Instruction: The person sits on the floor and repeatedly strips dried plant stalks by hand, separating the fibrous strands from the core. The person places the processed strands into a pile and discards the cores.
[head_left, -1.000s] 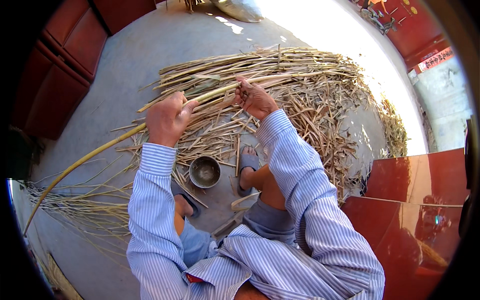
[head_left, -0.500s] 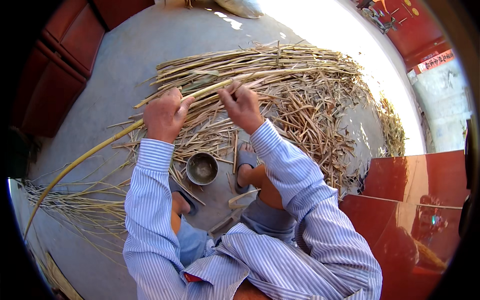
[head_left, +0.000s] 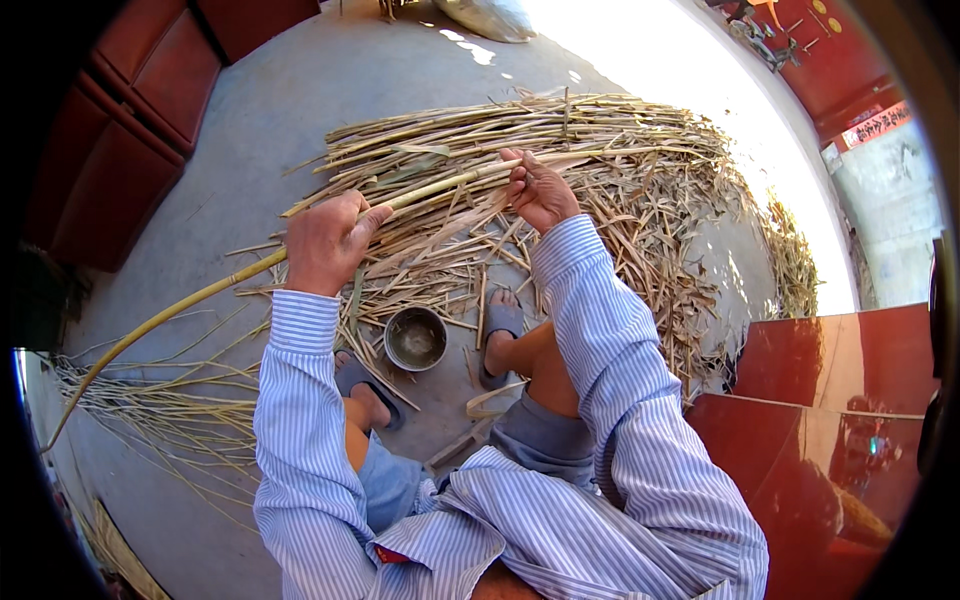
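Note:
A long yellow-green reed stalk [head_left: 175,312] runs slantwise across my front, bending down to the far left and reaching over the pile on the right. My left hand [head_left: 328,242] is wrapped round it in a fist, thumb along the top. Farther along, my right hand [head_left: 543,192] pinches the stalk with thumb and fingertips, palm turned partly up. A pale dry husk [head_left: 465,222] lies just below the stalk between the hands. Beyond them spreads a heap of cut reed stalks [head_left: 460,130], with loose dry leaves [head_left: 640,235] on its right.
A round metal bowl [head_left: 416,366] stands on the concrete floor between my sandalled feet. Thin branched stalks [head_left: 190,410] lie at the left. Red upholstered seats [head_left: 150,80] stand at the far left. A glossy red panel [head_left: 830,365] is at the right, and a pale sack [head_left: 488,18] at the back.
My right hand has slid outward to the right along the stalk and turned its palm up. My left hand keeps its grip in nearly the same place. The view has shifted slightly.

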